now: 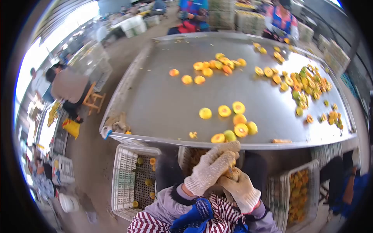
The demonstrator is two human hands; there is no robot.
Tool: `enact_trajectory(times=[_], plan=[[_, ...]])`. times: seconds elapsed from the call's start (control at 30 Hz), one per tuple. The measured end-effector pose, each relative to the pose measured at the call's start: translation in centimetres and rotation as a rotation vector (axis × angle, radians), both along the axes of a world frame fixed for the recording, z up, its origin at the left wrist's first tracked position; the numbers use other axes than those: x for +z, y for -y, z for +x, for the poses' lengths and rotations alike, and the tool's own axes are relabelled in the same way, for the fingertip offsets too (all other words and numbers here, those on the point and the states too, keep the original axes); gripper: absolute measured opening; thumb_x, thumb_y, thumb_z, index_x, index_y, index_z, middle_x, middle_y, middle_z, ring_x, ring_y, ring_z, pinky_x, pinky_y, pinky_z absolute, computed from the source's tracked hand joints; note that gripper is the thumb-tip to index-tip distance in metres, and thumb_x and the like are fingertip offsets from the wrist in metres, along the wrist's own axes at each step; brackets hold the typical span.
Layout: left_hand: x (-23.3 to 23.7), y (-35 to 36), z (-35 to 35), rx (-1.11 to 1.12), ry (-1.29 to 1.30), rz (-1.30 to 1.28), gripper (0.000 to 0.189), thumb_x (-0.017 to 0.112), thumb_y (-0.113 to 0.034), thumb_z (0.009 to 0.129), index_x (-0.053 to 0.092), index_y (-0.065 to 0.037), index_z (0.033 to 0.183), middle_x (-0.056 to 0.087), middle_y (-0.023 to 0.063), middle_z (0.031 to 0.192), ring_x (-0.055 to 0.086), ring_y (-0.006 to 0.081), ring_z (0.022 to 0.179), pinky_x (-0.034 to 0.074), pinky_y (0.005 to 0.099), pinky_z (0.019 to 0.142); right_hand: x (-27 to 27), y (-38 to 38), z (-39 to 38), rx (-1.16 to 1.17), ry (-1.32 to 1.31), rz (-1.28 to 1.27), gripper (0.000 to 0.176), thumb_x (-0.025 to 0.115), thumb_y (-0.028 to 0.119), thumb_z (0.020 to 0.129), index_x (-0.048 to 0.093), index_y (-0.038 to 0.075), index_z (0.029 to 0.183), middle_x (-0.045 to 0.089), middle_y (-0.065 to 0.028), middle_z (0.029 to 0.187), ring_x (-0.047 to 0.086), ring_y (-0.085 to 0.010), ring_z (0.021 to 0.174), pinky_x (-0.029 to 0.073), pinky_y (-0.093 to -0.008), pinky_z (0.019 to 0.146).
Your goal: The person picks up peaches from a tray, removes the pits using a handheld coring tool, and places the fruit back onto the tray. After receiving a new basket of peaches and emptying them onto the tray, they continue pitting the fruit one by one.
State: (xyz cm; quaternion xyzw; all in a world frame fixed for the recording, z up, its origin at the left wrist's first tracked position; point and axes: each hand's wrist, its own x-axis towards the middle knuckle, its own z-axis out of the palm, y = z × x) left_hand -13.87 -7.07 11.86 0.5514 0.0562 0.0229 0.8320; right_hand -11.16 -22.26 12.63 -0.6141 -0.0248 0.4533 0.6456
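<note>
Both hands wear pale knitted gloves and meet just below the near edge of the metal table [163, 89]. My left hand [211, 169] is closed, its fingers bent over something yellowish mostly hidden between the two hands. My right hand [241, 190] is closed too, touching the left from below; what it grips cannot be made out. Just beyond them on the table lie halved yellow fruits, among them a cut half [241, 130] and a greenish one [229, 135]. Farther back sits a cluster of halves [208, 72].
A white crate [116, 182] with a few fruits stands below left, a fuller crate [316, 186] below right. A fruit pile [307, 83] covers the table's right. Gloves [117, 122] lie at the left corner. People stand beyond and sit at both sides.
</note>
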Motion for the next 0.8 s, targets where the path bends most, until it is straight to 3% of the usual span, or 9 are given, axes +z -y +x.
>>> enact_trajectory(times=[0.03,0.1,0.23,0.43,0.5,0.57,0.73,0.77,0.8], plan=[[-0.6,-0.3,-0.1,-0.014,-0.005,-0.076,0.035,0.054,-0.017,0.104,0.057,0.000,0.134,0.061,0.0083,0.125,0.058,0.0161,0.115,0.047,0.0302,0.101,-0.5,-0.4,-0.3,-0.042,0.045,0.054,0.026,0.065,0.012,0.092,0.061,0.001,0.115,0.065,-0.0006,0.087,0.060,-0.0073,0.077,0.051,-0.0243,0.069],[-1.1,-0.4,-0.2,-0.002,-0.015,-0.149,0.036,0.057,-0.020,0.104,0.058,0.000,0.134,0.062,0.0070,0.119,0.058,0.0151,0.113,0.047,0.0297,0.099,-1.5,-1.0,-0.5,-0.082,0.145,-0.033,0.015,0.066,0.013,0.090,0.060,0.003,0.100,0.058,-0.0018,0.061,0.047,-0.0098,0.038,0.036,-0.0239,0.035],[-3.4,-0.2,-0.5,0.094,-0.003,-0.042,0.039,0.059,-0.018,0.104,0.055,-0.003,0.139,0.061,0.0040,0.125,0.059,0.0134,0.114,0.049,0.0281,0.099,-4.4,-1.3,-0.5,-0.049,0.380,-0.137,0.016,0.066,0.012,0.090,0.059,0.002,0.100,0.059,-0.0026,0.062,0.050,-0.0113,0.039,0.037,-0.0260,0.035],[-4.8,-0.8,-1.2,0.102,-0.024,-0.108,0.035,0.061,-0.020,0.102,0.058,-0.005,0.133,0.060,0.0008,0.120,0.059,0.0098,0.106,0.049,0.0252,0.095,-2.2,-2.3,-1.0,0.029,0.239,-0.270,0.025,0.072,0.020,0.087,0.058,0.005,0.100,0.054,-0.0026,0.055,0.047,-0.0130,0.035,0.033,-0.0270,0.031],[-6.0,-0.6,-1.0,0.139,-0.018,-0.116,0.034,0.062,-0.022,0.101,0.060,-0.005,0.131,0.062,-0.0002,0.117,0.058,0.0087,0.102,0.050,0.0253,0.092,-3.3,-2.3,-1.0,0.026,0.247,-0.260,0.028,0.073,0.022,0.088,0.059,0.003,0.103,0.061,-0.0051,0.063,0.057,-0.0144,0.046,0.045,-0.0283,0.041],[-5.6,-1.0,-1.3,0.146,-0.064,-0.010,0.037,0.062,-0.025,0.101,0.060,-0.004,0.132,0.064,-0.0011,0.110,0.057,0.0076,0.100,0.050,0.0246,0.089,-6.1,-1.9,-1.5,-0.036,0.350,-0.066,0.033,0.070,0.012,0.093,0.062,0.002,0.123,0.067,-0.0024,0.109,0.061,-0.0117,0.096,0.051,-0.0267,0.084],[-4.6,-1.7,-2.6,0.182,-0.073,-0.143,0.043,0.063,-0.030,0.101,0.058,-0.004,0.135,0.058,-0.0030,0.097,0.054,0.0055,0.087,0.046,0.0215,0.078,-2.7,-4.2,-3.5,0.008,0.253,-0.054,0.038,0.066,0.013,0.097,0.059,-0.003,0.131,0.066,-0.0071,0.122,0.060,-0.0154,0.110,0.047,-0.0312,0.098],[-5.6,-2.3,-2.3,0.115,-0.093,-0.045,0.047,0.060,-0.041,0.101,0.056,-0.008,0.135,0.065,0.0013,0.110,0.060,0.0137,0.101,0.049,0.0279,0.092,-2.5,-4.8,-3.7,0.039,0.257,-0.049,0.038,0.066,0.013,0.097,0.059,-0.003,0.131,0.066,-0.0071,0.122,0.060,-0.0154,0.110,0.047,-0.0312,0.098],[-4.9,-2.8,-2.9,0.138,-0.086,-0.038,0.048,0.060,-0.041,0.101,0.055,-0.008,0.135,0.065,0.0020,0.109,0.060,0.0136,0.100,0.049,0.0279,0.092,-2.3,-5.1,-3.9,0.062,0.283,-0.047,0.039,0.066,0.013,0.097,0.058,-0.003,0.131,0.066,-0.0071,0.122,0.060,-0.0154,0.110,0.046,-0.0311,0.098]])
